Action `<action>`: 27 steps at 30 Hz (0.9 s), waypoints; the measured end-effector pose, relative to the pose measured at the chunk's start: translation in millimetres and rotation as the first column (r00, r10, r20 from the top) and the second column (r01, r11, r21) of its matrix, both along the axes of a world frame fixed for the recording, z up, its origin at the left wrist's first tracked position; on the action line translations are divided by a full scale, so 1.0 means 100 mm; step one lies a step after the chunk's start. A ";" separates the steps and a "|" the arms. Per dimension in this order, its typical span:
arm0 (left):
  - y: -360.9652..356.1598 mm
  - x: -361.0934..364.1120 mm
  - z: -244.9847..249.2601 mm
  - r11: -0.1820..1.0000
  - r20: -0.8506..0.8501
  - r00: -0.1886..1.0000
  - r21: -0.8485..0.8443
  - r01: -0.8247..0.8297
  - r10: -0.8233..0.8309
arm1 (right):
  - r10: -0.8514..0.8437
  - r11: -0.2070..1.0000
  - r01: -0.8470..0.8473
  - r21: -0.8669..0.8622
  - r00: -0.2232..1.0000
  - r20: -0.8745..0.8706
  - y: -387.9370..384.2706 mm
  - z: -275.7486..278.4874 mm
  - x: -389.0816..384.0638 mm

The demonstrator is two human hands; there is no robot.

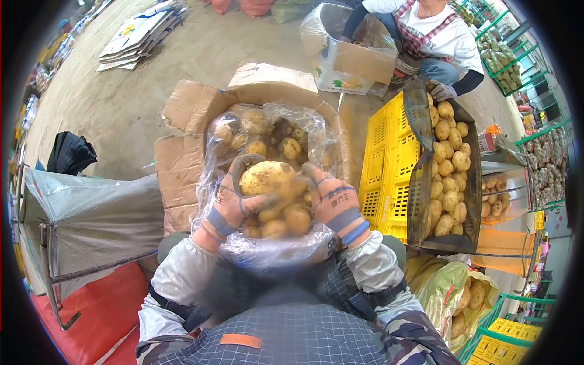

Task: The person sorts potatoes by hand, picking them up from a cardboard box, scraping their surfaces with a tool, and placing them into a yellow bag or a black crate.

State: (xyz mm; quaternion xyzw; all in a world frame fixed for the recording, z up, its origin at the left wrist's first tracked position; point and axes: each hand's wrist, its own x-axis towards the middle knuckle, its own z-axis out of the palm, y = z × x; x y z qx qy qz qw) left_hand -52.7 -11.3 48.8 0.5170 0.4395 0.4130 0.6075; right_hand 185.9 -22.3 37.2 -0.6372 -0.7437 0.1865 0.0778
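A large potato (267,177) with dirt on its skin is in my left hand (230,198), the thumb across its lower side and the fingers around its far end. My right hand (334,199) is at the potato's right end, its fingertips blurred and partly hidden. Both hands wear gloves with grey-blue cuffs. They are over an open cardboard box (198,112) lined with clear plastic film (267,246). Several smaller potatoes (291,148) lie in the box, some of them below the large one.
To the right, potatoes (450,182) fill a dark-lined crate beside yellow crates (389,164). A person (438,36) with a gloved hand at that crate sits by another box (347,58). Flattened cartons (143,30) lie behind; a grey-covered frame (91,207) stands left.
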 end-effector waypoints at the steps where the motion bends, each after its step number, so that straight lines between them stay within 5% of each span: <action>1: 0.00 0.00 0.04 1.000 -0.026 1.000 0.005 0.012 -0.012 | 0.012 1.000 -0.012 0.005 0.999 0.045 0.01 0.01 -0.03; 6: -0.05 0.01 -0.01 0.982 -0.017 0.983 0.030 0.185 -0.185 | 0.041 0.997 -0.055 0.050 0.967 0.252 0.11 -0.21 0.05; 9: -0.04 0.05 0.00 0.996 -0.002 0.997 -0.044 0.072 -0.072 | -0.065 0.996 0.063 0.071 0.997 0.037 0.12 -0.28 0.11; 12: 0.02 -0.03 -0.01 0.999 -0.113 0.993 0.030 0.043 -0.039 | 0.051 0.982 -0.065 0.175 0.995 0.085 0.06 -0.24 0.09; 15: 0.02 -0.07 0.12 0.995 -0.156 0.985 0.062 0.083 -0.072 | 0.154 0.985 -0.164 0.047 0.974 0.167 0.08 -0.15 -0.03; 19: -0.03 -0.02 0.07 0.955 -0.095 0.964 0.140 0.260 -0.249 | 0.041 0.991 -0.009 -0.137 0.971 0.237 0.22 -0.03 -0.10; 21: -0.05 0.04 0.08 0.979 -0.028 0.980 0.047 0.200 -0.199 | -0.010 0.996 0.023 -0.083 0.988 0.157 0.24 -0.27 -0.01; 24: 0.03 -0.03 0.04 0.998 -0.070 0.995 0.001 0.065 -0.065 | 0.050 0.958 -0.059 0.282 0.998 0.039 0.13 -0.35 0.01; 27: 0.07 -0.14 -0.13 0.996 -0.245 0.968 0.083 -0.042 0.061 | 0.097 0.979 -0.126 0.161 0.980 0.176 0.10 -0.09 -0.11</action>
